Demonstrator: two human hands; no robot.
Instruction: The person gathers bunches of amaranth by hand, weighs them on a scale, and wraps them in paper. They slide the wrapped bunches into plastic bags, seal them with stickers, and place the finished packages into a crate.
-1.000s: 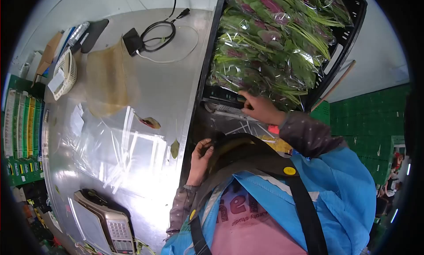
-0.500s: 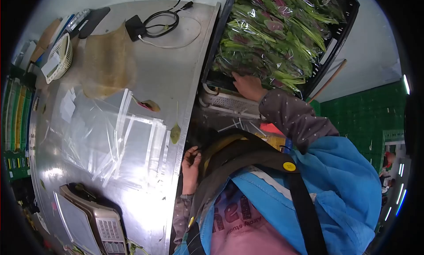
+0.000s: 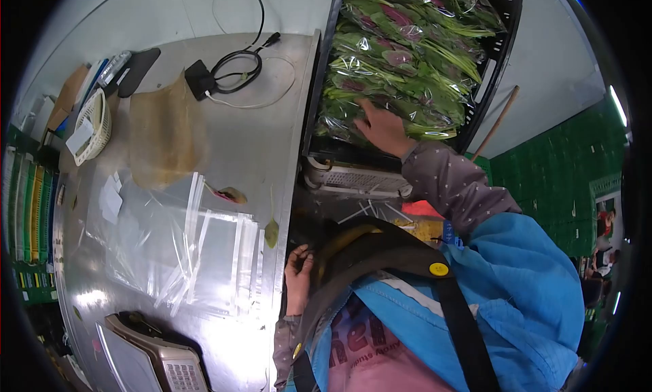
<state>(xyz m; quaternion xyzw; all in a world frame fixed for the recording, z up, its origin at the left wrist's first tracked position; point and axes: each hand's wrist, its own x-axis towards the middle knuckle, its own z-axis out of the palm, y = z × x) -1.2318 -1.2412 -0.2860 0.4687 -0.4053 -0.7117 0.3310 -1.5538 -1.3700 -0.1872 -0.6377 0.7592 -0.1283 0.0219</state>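
My right hand (image 3: 386,130) reaches over the near edge of a black crate (image 3: 353,147), fingers apart on clear-bagged leafy greens (image 3: 407,59) with green and purple leaves. The bags lie in rows in the crate. My left hand (image 3: 298,273) is low beside the metal table's edge, close to my body, with its fingers curled together. Whether anything small is between those fingers, I cannot make out. Clear plastic bags (image 3: 153,236) lie flat on the metal table (image 3: 255,141), left of that hand, with a loose leaf (image 3: 272,234) near the edge.
A scale (image 3: 163,355) stands at the table's near left. Farther back are a white basket (image 3: 95,127), a brown stained sheet (image 3: 166,134) and a coiled black cable (image 3: 238,73). A perforated metal piece (image 3: 360,179) sits below the crate. A stick (image 3: 494,124) leans at the right.
The view has tilted, so the table and crate appear shifted. My right hand has moved from the crate's near edge farther onto the bagged greens. My left hand stays beside the table edge.
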